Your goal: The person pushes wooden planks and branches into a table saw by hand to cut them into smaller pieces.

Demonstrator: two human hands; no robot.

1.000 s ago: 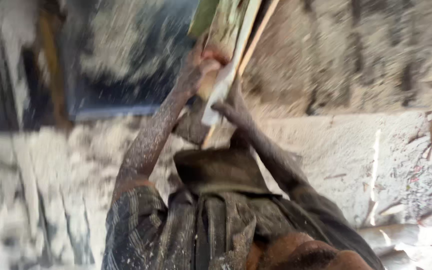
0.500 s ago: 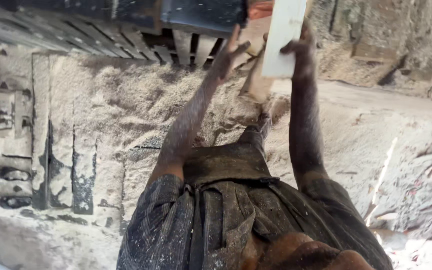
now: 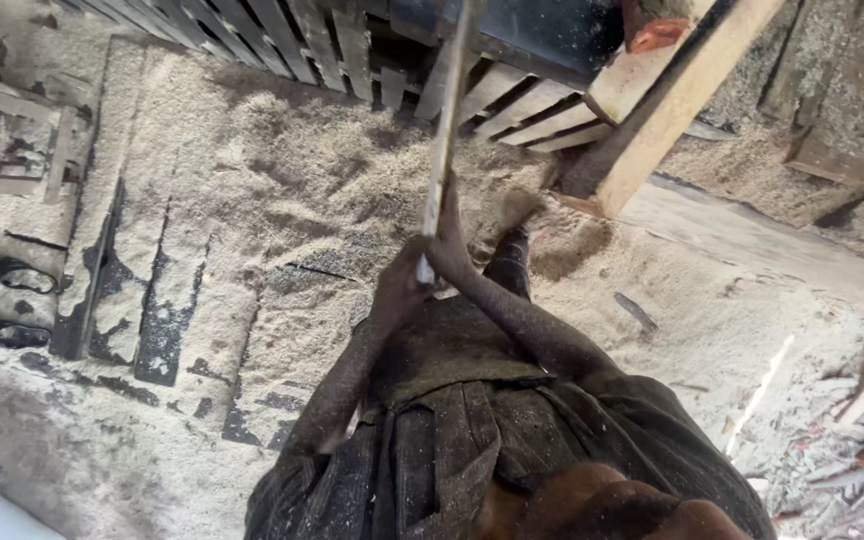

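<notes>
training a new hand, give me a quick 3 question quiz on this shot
1. True or false: both hands hold the plank.
2. What covers the floor? A) water B) sawdust C) gravel
3. Which way does the plank point from the hands?

Key:
1. True: left hand and right hand grip its near end.
2. B.
3. Away from the person, toward the slats.

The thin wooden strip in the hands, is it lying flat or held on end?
Held on end. The thin wooden strip rises edge-on from the left hand and right hand, both gripping its lower end, above the sawdust-covered floor.
</notes>
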